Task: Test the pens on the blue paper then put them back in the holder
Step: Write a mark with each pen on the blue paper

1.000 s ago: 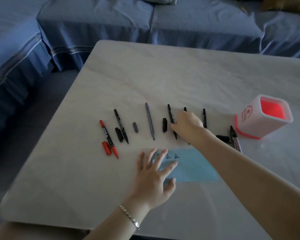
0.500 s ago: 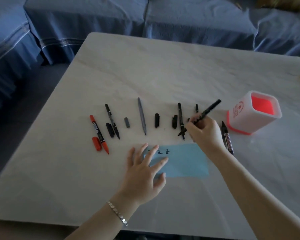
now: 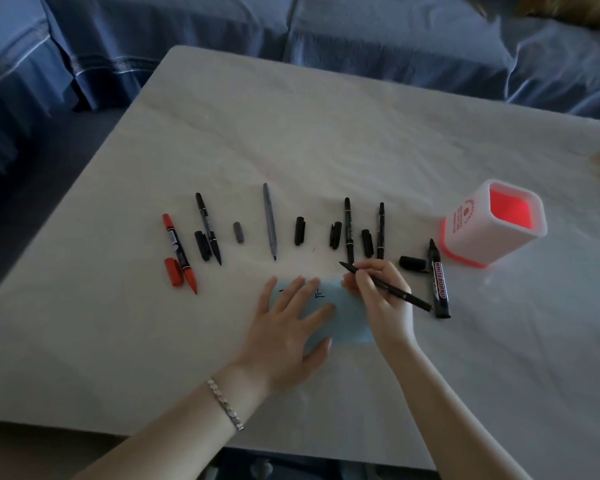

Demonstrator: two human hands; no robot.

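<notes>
Low in the centre of the frame, the left hand [image 3: 284,330] presses the blue paper [image 3: 350,323] flat, fingers spread, while the right hand [image 3: 385,304] pinches a black pen [image 3: 409,298] in its fingers.

A pale, faintly veined tabletop [image 3: 326,133] fills most of the frame in dim, bluish light, with soft glare patches near its right edge. Behind it a sofa [image 3: 378,39] in a wrinkled blue cover runs across the top and down the upper left. A strip of dark grey floor [image 3: 49,161] shows at left between them.
</notes>
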